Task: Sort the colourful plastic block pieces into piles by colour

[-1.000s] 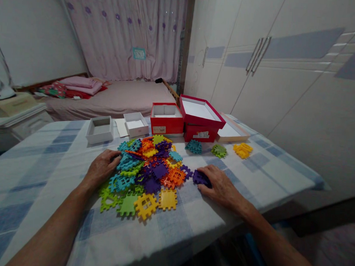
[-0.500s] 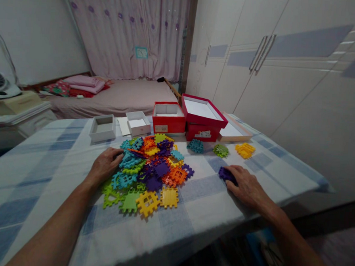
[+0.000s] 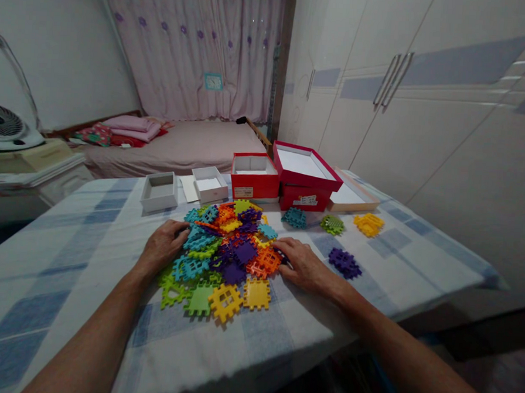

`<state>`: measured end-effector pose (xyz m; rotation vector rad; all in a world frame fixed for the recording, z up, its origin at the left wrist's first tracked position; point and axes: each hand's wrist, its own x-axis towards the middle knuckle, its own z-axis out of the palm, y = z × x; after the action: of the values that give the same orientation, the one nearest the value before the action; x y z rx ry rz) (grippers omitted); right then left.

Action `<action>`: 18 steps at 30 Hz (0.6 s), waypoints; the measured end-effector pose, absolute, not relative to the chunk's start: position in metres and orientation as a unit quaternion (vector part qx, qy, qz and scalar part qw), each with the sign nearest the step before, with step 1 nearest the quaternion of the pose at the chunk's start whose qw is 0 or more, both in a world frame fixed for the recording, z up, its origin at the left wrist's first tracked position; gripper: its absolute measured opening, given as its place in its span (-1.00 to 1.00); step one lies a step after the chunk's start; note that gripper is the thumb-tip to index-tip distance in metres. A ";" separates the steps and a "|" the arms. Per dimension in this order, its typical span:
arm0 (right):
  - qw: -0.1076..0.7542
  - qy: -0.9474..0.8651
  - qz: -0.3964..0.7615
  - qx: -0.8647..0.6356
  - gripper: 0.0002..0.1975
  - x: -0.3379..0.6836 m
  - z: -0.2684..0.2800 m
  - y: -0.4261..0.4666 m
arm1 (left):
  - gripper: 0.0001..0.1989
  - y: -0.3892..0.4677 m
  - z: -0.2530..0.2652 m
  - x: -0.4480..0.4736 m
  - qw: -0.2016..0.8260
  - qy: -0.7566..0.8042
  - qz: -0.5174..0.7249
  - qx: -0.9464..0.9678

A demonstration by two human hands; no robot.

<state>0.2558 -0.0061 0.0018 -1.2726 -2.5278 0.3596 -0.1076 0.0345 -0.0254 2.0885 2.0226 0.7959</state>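
A heap of interlocking plastic tiles (image 3: 233, 272) in purple, orange, teal, green and yellow lies on the table. At its left edge is my left hand (image 3: 165, 244), fingers curled against the teal tiles; what they hold, if anything, is hidden. My right hand (image 3: 305, 266) has reached the heap's right edge, its thumb and fingers closed around a mostly hidden purple tile (image 3: 284, 258). Apart from the heap, to the right, lie a purple tile group (image 3: 344, 263), a teal group (image 3: 294, 217), a green group (image 3: 332, 225) and a yellow group (image 3: 369, 225).
Along the table's back stand a grey box (image 3: 159, 192), a white box (image 3: 209, 185), a red open box (image 3: 255, 177), a red box with a tilted lid (image 3: 305, 193) and a shallow pale tray (image 3: 354, 195). A checked cloth (image 3: 88, 240) covers the table. A wardrobe (image 3: 458, 148) rises at right.
My right hand has let go of the purple tiles at the right and moved left to the heap, closing on another purple tile. My left hand stays at the heap's left edge.
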 end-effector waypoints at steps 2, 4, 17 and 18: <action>0.139 -0.873 0.119 -0.452 -0.53 0.258 0.001 -0.005 | -0.52 0.035 -0.027 -0.108 0.062 0.669 0.261 0.693; 0.135 -0.871 0.106 -0.461 -0.54 0.263 0.001 -0.006 | -0.50 0.036 -0.027 -0.109 0.058 0.670 0.260 0.693; 0.094 -0.869 0.021 -0.486 -0.55 0.297 0.002 -0.021 | -0.53 0.036 -0.026 -0.109 0.055 0.668 0.263 0.694; 0.107 -0.866 0.024 -0.487 -0.53 0.297 0.000 -0.020 | -0.52 0.036 -0.026 -0.109 0.056 0.668 0.262 0.694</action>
<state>0.2974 -0.0204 0.0002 -1.4348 -2.5513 0.0699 -0.1090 0.0361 -0.0260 2.1060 2.0275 0.7964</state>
